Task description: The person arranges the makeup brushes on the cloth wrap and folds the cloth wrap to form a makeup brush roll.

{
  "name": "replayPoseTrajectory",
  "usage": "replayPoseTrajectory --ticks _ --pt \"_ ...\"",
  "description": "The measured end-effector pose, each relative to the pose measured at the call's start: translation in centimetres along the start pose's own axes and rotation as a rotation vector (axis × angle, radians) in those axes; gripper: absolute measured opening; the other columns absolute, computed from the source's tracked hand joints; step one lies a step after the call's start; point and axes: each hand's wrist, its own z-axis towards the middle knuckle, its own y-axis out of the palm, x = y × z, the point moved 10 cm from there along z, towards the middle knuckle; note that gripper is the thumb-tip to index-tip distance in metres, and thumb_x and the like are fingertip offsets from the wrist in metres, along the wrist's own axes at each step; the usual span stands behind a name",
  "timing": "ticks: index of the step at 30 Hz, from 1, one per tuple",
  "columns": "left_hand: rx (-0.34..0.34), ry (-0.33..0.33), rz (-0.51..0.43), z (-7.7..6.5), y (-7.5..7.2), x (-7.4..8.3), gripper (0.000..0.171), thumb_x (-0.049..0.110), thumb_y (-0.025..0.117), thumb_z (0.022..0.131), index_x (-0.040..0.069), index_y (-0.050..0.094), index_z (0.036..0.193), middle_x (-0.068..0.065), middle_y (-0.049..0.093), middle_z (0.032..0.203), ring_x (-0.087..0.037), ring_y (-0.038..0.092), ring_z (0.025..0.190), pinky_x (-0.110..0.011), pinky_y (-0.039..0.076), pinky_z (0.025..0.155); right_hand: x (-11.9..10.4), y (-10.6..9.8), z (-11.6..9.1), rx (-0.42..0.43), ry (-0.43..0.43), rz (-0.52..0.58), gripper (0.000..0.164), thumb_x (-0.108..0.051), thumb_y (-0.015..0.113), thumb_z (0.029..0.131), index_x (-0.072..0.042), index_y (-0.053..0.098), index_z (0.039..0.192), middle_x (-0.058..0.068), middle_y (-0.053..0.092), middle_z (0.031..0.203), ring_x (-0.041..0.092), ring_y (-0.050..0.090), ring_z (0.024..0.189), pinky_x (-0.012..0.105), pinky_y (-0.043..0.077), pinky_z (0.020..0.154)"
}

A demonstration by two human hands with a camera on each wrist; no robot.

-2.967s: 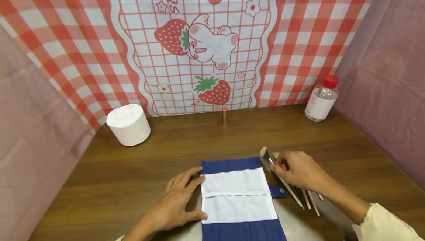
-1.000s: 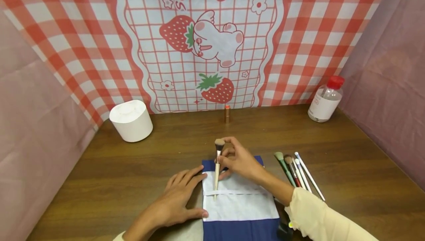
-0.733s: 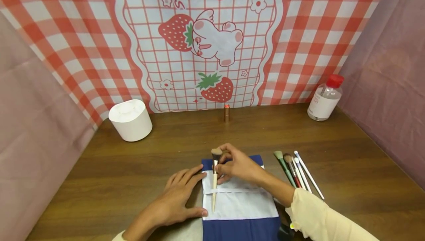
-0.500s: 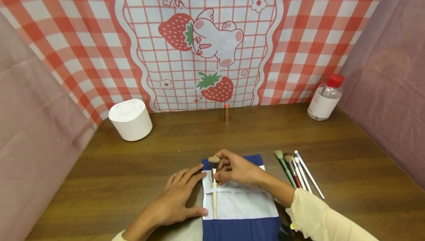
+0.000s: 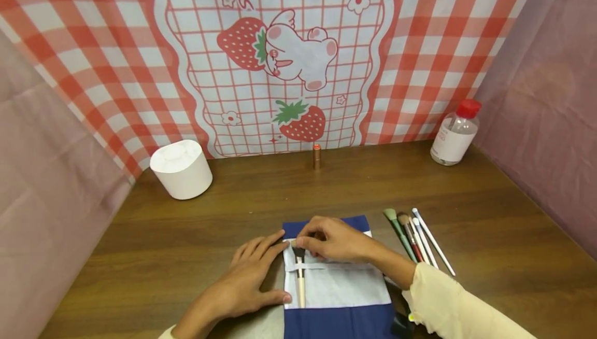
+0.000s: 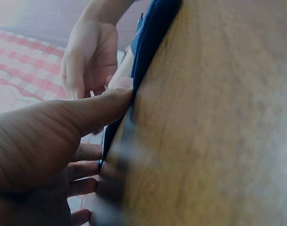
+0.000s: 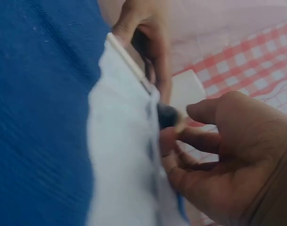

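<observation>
A navy fabric brush roll (image 5: pixel 338 323) with a white inner panel (image 5: pixel 345 290) lies flat before me. A makeup brush (image 5: pixel 301 290) with a pale handle and dark ferrule end lies along the panel's left side, under the white strap (image 5: pixel 336 266). My right hand (image 5: pixel 333 240) has its fingers curled at the brush's bristles, with the thumb and fingers on either side of the tip in the right wrist view. The left hand (image 5: pixel 254 277) rests with spread fingers along the roll's left edge; its thumb (image 6: pixel 110 101) lies on that edge in the left wrist view.
Several makeup brushes (image 5: pixel 415 235) lie to the right of the roll, one green. At the back stand a white container (image 5: pixel 182 173), a small copper-coloured tube (image 5: pixel 317 157) and a red-capped bottle (image 5: pixel 454 137). A strawberry-print cloth (image 5: pixel 298 69) hangs behind the table.
My right hand has carried the makeup brush from the pile to the roll and slid it down under the strap. Its grip has shifted up to the bristles. The left hand has stayed put.
</observation>
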Motion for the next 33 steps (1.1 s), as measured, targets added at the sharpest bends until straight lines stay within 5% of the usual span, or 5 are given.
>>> replayPoseTrajectory --ticks 6,10,16,27,33 --pt "0.018 0.016 0.006 -0.1 -0.2 0.2 0.091 0.069 0.057 0.073 0.021 0.029 0.145 0.003 0.017 0.153 -0.025 0.022 0.133 -0.053 0.019 0.102 -1.5 -3.9 -2.1 0.188 -0.075 -0.328 0.019 -0.031 0.057 0.092 -0.02 0.066 0.104 -0.015 0.058 0.085 0.0 0.052 0.071 0.023 0.045 0.062" --pt "0.017 0.013 -0.001 -0.1 -0.2 0.2 0.091 0.069 0.058 0.073 0.021 0.029 0.145 0.003 0.016 0.153 -0.024 0.021 0.133 -0.053 0.018 0.102 -0.2 -8.1 -4.2 0.285 0.07 -0.498 0.006 -0.024 0.063 0.088 -0.018 0.065 0.091 -0.014 0.057 0.073 0.002 0.051 0.064 0.023 0.044 0.056" --pt "0.014 0.005 -0.002 -0.1 -0.2 0.0 0.091 0.069 0.058 0.073 0.021 0.029 0.145 0.004 0.016 0.153 -0.024 0.02 0.133 -0.053 0.017 0.102 3.7 -12.9 -8.0 0.249 0.336 -0.638 0.014 -0.021 0.066 0.085 -0.017 0.059 0.074 -0.006 0.05 0.061 0.011 0.046 0.054 0.028 0.037 0.048" --pt "0.016 0.019 -0.005 -0.1 -0.2 0.0 0.092 0.069 0.058 0.073 0.022 0.028 0.145 0.004 0.015 0.153 -0.022 0.02 0.133 -0.053 0.017 0.102 8.2 -12.2 -10.4 0.138 0.557 -0.554 0.03 -0.035 0.069 0.081 -0.018 0.059 0.059 -0.003 0.049 0.053 0.013 0.047 0.048 0.028 0.035 0.044" --pt "0.013 0.016 -0.01 -0.2 -0.3 0.0 0.092 0.07 0.057 0.072 0.022 0.028 0.145 0.004 0.015 0.153 -0.023 0.02 0.133 -0.054 0.018 0.101 8.3 -11.5 -9.7 0.144 0.53 -0.516 0.038 -0.038 0.068 0.081 -0.017 0.052 0.054 -0.004 0.045 0.049 0.011 0.045 0.043 0.026 0.034 0.042"
